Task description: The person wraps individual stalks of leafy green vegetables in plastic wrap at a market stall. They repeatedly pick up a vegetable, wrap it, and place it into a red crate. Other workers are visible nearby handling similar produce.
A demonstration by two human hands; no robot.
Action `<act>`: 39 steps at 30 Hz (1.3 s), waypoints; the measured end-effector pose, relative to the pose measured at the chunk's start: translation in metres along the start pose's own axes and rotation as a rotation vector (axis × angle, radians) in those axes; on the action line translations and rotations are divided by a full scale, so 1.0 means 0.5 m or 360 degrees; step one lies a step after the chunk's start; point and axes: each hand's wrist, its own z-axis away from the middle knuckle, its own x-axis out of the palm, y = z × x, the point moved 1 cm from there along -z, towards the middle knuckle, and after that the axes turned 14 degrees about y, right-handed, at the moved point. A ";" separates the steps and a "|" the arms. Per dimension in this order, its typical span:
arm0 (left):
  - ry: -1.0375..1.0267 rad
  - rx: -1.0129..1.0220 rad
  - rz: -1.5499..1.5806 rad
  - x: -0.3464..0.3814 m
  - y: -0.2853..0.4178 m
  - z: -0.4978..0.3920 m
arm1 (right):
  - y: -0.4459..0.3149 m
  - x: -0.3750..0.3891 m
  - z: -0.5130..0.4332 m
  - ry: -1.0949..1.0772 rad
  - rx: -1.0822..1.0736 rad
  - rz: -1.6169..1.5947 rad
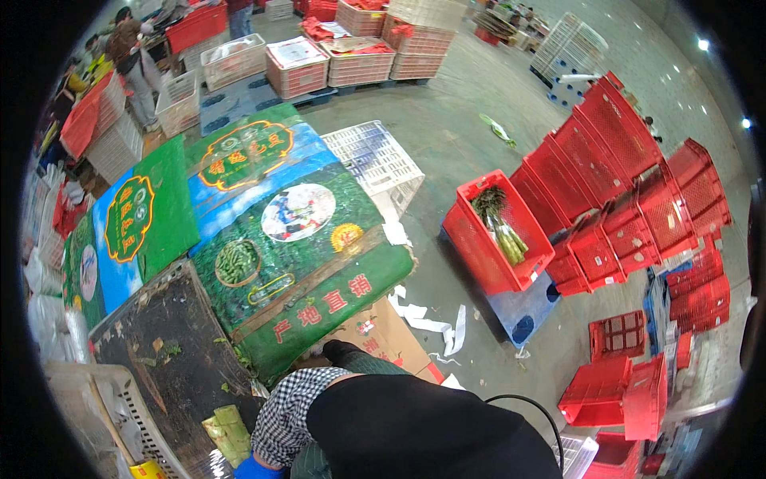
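Note:
At the bottom edge, my right hand (258, 470) wears a blue glove below a black-and-white checked sleeve cover. Most of the hand is cut off, so its fingers and any hold cannot be seen. Right beside it, a bundle of thick pale-green stalks (227, 432) lies on a dark, dirty board (173, 353) scattered with leaf scraps. My left hand is out of view. Beyond the board, large green and blue printed sheets (299, 239) cover a broad surface. A knife-like tool or brush with a wooden handle (108, 416) and yellow end leans in a white crate (134, 407).
A red crate (476, 251) holding long green stalks stands on a blue pallet (517, 311), beside leaning stacks of red crates (598, 155). White strips (428, 320) litter the floor near a cardboard box (383, 329). People (128, 60) stand at upper left among crates.

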 end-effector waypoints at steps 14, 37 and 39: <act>-0.0010 0.0033 0.0074 0.021 0.036 0.045 | -0.061 -0.100 0.024 -0.0456 -0.0015 0.0005; -0.0690 -0.0106 0.0454 0.101 0.189 0.142 | 0.033 -0.606 0.047 0.1110 0.1283 -0.2327; -0.0670 -0.0036 0.0317 0.157 0.225 0.114 | 0.041 -0.599 0.107 0.1373 0.1192 -0.1590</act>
